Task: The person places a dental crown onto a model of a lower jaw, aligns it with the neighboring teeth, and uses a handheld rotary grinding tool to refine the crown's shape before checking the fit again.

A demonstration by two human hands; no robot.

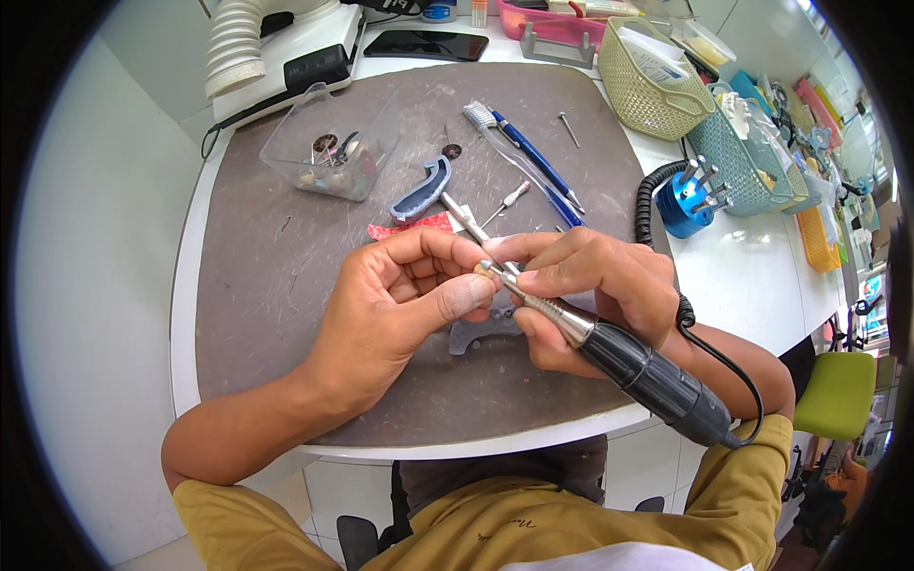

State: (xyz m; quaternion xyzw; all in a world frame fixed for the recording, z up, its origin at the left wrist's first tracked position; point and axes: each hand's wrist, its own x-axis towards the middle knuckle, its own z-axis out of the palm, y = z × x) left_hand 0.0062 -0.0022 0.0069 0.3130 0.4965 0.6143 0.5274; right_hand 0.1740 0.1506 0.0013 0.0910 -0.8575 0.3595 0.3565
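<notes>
Over the near edge of the grey work mat, my two hands meet at the centre of the view. My right hand, coming in from four o'clock, is closed around a rotary handpiece — dark grip, metal nose, its black cord trailing off toward five o'clock. My left hand, in from seven o'clock, has thumb and fingers pinched shut on a small tan piece, and the tool's tip touches that piece right between my fingertips. Just beneath my hands, a grey arch-shaped part lies on the mat, half hidden.

Farther out, toward twelve o'clock, sit a red scrap and a blue-grey curved tray, with a small screwdriver beside them. Beyond those lie a toothbrush and a blue pen. At eleven o'clock stands a clear plastic box of small burs and discs. At two o'clock — off the mat — a blue round bur stand sits by the coiled cable, with woven baskets behind it. A dark phone lies at the far edge.
</notes>
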